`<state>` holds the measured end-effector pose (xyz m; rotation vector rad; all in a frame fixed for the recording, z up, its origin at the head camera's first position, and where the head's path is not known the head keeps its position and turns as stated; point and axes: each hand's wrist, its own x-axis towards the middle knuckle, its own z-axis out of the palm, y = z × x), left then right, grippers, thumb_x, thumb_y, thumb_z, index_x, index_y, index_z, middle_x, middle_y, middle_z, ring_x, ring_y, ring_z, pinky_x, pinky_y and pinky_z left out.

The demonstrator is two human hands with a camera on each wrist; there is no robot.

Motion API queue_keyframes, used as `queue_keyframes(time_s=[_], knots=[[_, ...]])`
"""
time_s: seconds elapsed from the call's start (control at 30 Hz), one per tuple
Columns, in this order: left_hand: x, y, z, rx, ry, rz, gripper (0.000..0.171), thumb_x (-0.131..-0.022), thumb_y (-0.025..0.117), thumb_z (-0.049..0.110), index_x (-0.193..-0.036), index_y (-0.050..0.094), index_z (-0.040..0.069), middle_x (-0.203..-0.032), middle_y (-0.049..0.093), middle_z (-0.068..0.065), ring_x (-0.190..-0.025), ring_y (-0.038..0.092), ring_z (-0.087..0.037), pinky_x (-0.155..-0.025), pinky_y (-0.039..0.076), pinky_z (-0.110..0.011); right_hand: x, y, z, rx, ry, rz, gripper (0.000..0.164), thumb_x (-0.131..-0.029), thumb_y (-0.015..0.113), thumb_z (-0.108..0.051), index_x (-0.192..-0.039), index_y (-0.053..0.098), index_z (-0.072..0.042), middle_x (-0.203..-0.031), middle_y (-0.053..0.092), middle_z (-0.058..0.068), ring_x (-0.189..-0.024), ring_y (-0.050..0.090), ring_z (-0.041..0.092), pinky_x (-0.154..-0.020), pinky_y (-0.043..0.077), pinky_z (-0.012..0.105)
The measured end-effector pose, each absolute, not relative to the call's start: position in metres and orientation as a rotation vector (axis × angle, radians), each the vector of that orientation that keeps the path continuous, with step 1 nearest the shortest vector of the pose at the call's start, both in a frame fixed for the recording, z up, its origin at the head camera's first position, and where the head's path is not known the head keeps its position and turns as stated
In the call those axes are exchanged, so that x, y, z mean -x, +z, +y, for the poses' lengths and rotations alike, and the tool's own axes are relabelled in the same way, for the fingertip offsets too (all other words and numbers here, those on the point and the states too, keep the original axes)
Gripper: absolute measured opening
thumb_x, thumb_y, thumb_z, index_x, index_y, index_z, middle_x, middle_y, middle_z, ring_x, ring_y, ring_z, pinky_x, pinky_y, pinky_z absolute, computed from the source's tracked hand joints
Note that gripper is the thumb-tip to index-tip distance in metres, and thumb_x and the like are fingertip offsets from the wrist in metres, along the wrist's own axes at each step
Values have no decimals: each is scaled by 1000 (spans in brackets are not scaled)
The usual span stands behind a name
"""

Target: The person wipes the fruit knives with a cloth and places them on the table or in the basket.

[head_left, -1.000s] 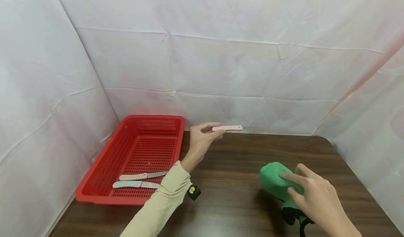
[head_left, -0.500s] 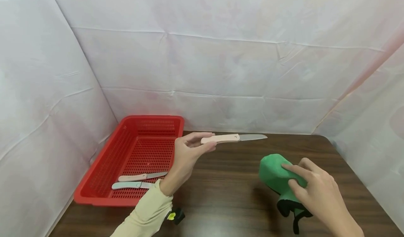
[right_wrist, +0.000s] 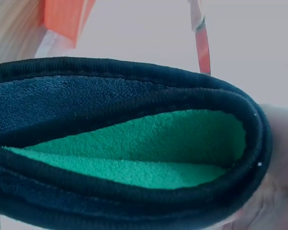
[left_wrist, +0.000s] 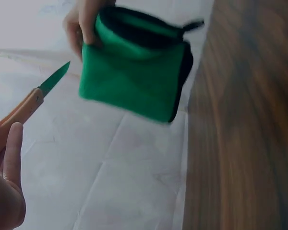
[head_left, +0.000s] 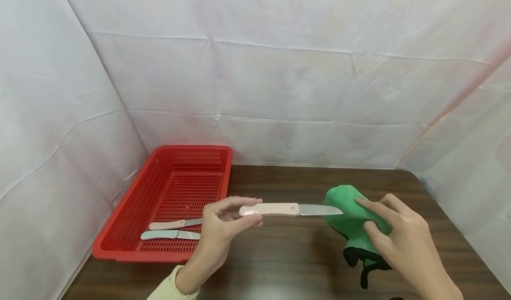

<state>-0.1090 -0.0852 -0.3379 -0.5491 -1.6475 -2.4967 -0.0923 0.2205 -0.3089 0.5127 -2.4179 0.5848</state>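
My left hand (head_left: 223, 224) pinches a folding knife (head_left: 271, 209) by the rear of its pale pink handle, blade out and pointing right. In the head view the blade tip overlaps a green cloth (head_left: 345, 209) with black edging; the left wrist view shows a gap between the knife (left_wrist: 24, 109) and the cloth (left_wrist: 129, 76). My right hand (head_left: 403, 233) grips that folded cloth between thumb and fingers, above the table. Up close in the right wrist view, the cloth's black edging (right_wrist: 134, 191) surrounds green folds and hides most of the hand.
A red perforated basket (head_left: 159, 256) stands at the left on the dark wooden table (head_left: 287, 264). Inside it lie a pink-handled knife (head_left: 167, 225) and a mint-handled knife (head_left: 159, 234), blades out. White sheeting (head_left: 275, 82) hangs behind and at both sides.
My left hand has come nearer and a little left, turning the knife so its blade shows fully. My right hand has raised the green cloth slightly, and the knife and cloth are closer together.
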Motion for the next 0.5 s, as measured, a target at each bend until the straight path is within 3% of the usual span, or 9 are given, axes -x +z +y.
queue_keyframes(time_s=[0.33,0.5], knots=[[85,-339,-79,669,-2414,-1635,28,-66,68,-13,-93,59,-16,-92,60,-28,-72,63,-29,-59,49,-48,80,-287,200,-611,620,-2305,42,-66,55,0,-105,65,-14,-80,47,-11,-54,29,-5,-45,24,9],[83,-341,-79,606,-2361,-1682,28,-65,70,-10,-92,61,-13,-91,62,-25,-74,63,-30,-59,51,-43,76,-284,185,-778,537,-2250,30,-82,46,-21,-104,65,-13,-80,45,-8,-50,25,-6,-43,21,5]])
